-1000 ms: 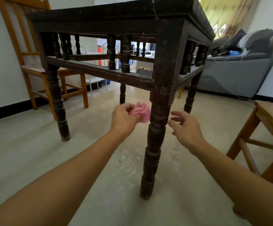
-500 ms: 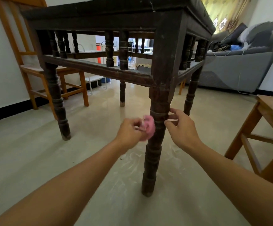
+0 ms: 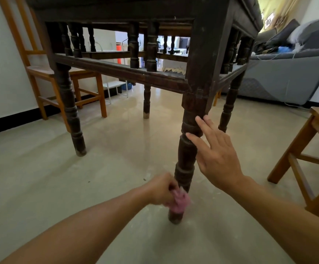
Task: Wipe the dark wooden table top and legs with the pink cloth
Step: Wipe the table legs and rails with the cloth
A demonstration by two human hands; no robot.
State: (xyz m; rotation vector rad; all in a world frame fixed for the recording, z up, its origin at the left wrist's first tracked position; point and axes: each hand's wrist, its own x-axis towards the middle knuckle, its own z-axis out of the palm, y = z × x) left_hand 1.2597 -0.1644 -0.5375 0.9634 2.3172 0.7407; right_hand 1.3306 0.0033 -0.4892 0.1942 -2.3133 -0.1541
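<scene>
No writing, label or number is legible (far clutter (image 3: 174, 47) too small).

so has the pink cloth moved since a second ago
Yes, downward. The left hand slid the pink cloth down the near leg, from under its square block to just above its foot.

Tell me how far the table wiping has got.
Done: nothing shows for certain; the top is seen only from below. In hand: the left hand holds the cloth low against the near leg, just above its foot, while the open right hand touches it higher up. Left: probably the other three legs, none being touched.
</scene>
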